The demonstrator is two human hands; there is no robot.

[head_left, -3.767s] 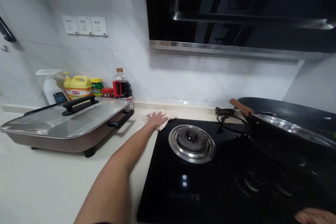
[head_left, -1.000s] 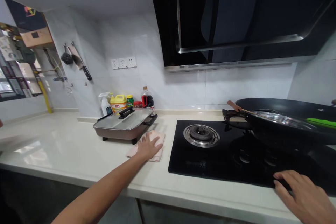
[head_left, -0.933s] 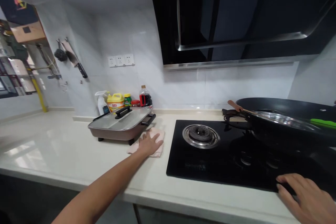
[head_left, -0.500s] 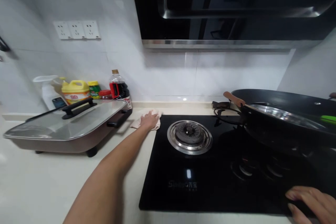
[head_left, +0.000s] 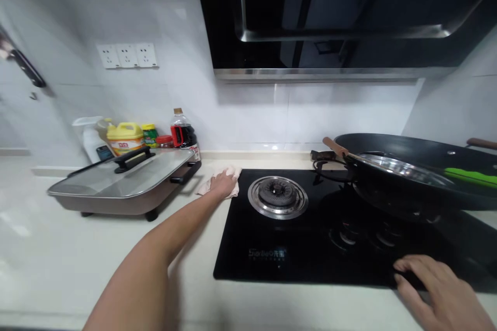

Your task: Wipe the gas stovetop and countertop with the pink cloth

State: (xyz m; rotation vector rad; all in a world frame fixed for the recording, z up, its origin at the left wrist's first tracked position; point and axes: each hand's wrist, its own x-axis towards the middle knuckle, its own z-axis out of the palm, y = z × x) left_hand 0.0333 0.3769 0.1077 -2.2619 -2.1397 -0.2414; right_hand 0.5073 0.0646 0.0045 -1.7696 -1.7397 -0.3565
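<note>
The left hand [head_left: 224,184] is resting on the cloth [head_left: 234,171], which is lying crumpled on the counter [head_left: 46,269] at the back left corner of the hob [head_left: 310,258]. Its fingers are bending together over the fabric; whether they are gripping it, I cannot tell. The forearm is reaching across the counter, passing between the pan [head_left: 89,206] and the hob's left edge.

The right hand [head_left: 440,289] is hanging over the hob's front edge, its fingers bending and its thumb standing apart from them; whether it is touching the hob, I cannot tell. The knobs [head_left: 347,235] are sitting just beyond it.

The burner [head_left: 277,194] is lying bare near the hob's back left corner, and the wok [head_left: 392,191] is standing over the right side. Left of the cloth, the pan is wearing its glass lid [head_left: 159,165]. Behind it, a jug [head_left: 124,138] and a dark bottle [head_left: 184,137] are standing along the counter's back edge.
</note>
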